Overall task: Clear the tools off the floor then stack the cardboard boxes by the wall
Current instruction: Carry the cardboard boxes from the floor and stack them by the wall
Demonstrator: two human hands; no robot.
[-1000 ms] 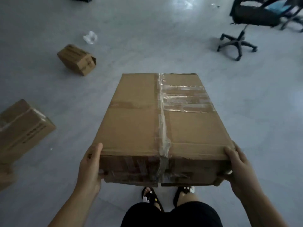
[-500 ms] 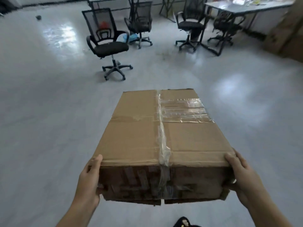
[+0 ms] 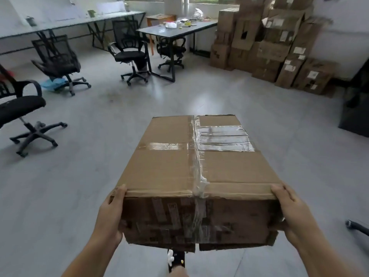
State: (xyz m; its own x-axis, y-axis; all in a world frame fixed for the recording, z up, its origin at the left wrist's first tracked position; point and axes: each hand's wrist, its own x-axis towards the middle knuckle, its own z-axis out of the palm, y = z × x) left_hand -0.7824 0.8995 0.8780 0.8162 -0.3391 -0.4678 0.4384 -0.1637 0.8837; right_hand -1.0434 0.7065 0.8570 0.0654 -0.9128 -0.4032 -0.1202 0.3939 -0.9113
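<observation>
1. The box [image 3: 196, 166] is up off the floor, level in front of my waist, its taped top facing me. A second ago I was looking at bare floor and loose boxes; now the pile of boxes [image 3: 273, 45] against the wall has come into view beyond it, up and to the right.
2. I judge that I have turned toward the drop-off and the carry is under way; stacking is not yet done.
3. My left hand [image 3: 108, 214] grips the near left corner and my right hand [image 3: 293, 214] the near right corner, thumbs at the top edge, fingers wrapped round the sides.
4. Left of the box stand office chairs [image 3: 127, 54] and a table [image 3: 175, 29].
</observation>
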